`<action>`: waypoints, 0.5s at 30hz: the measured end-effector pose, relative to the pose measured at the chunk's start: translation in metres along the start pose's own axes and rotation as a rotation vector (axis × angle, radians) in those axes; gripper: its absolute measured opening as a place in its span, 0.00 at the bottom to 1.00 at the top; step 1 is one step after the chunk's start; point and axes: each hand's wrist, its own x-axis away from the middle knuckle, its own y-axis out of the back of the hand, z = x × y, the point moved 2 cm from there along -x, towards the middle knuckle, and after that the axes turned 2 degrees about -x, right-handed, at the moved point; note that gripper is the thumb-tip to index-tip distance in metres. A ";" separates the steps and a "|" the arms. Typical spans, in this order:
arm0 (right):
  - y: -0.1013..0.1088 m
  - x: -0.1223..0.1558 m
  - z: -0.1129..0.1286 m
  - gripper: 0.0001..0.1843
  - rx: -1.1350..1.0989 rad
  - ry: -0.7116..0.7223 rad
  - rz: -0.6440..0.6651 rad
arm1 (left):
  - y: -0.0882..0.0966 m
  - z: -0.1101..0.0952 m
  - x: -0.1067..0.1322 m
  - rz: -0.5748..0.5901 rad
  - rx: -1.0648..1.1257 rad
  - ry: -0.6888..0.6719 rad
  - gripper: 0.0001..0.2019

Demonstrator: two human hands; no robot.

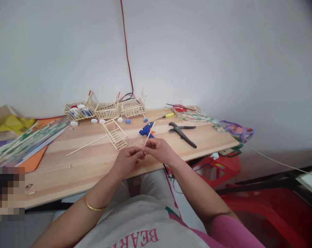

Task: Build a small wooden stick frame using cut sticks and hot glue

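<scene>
My left hand (pixel 127 159) and my right hand (pixel 159 150) meet above the near edge of the wooden tabletop (pixel 94 165). Both pinch a thin wooden stick (pixel 149 133) that slants up and away from my fingertips. My left fingers close on its lower end, and my right fingers hold it just above. A blue glue gun (pixel 145 130) lies on the table right behind the stick. A small ladder-like stick frame (pixel 115 134) lies to the left of my hands.
Three stick-built carts with bottle-cap wheels (pixel 106 109) stand along the wall. Black pliers (pixel 182 132), a yellow-handled tool (pixel 167 115), a long loose stick (pixel 86 145), coloured paper (pixel 32 160) and a red stool (pixel 218 168) surround the workspace.
</scene>
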 end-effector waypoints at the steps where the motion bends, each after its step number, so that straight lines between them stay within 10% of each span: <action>1: 0.002 0.001 0.002 0.14 0.003 -0.002 0.011 | -0.002 -0.001 0.000 0.024 0.048 0.029 0.11; 8: 0.080 0.002 -0.002 0.25 0.480 0.057 -0.061 | -0.005 -0.004 0.003 0.129 0.506 0.292 0.11; 15: 0.181 0.003 -0.051 0.47 1.159 -0.275 -0.133 | -0.006 -0.017 0.004 0.115 0.681 0.358 0.02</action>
